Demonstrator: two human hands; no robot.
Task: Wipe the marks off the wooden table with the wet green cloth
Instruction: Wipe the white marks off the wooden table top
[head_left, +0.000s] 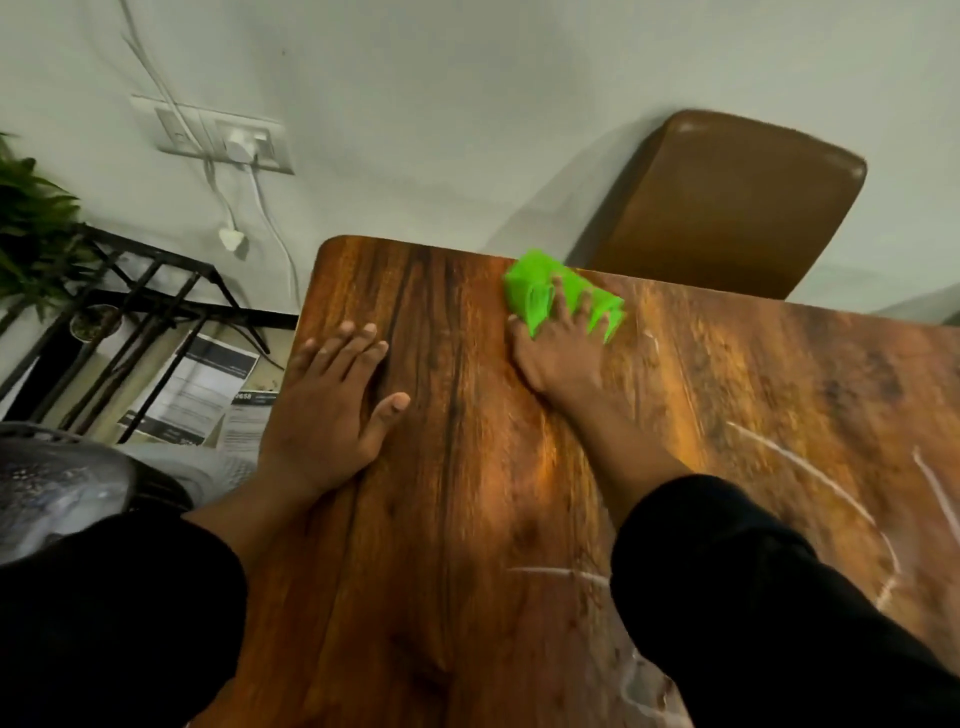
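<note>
The wooden table fills the lower middle of the view. My right hand presses the bright green cloth flat near the table's far edge, fingers spread over it. White chalk-like marks curve across the right part of the tabletop, with another streak by my right sleeve. My left hand lies flat, palm down, on the table's left side and holds nothing.
A brown chair back stands behind the table against the wall. At the left are a black metal rack, a plant, papers on the floor and a wall socket with white cables.
</note>
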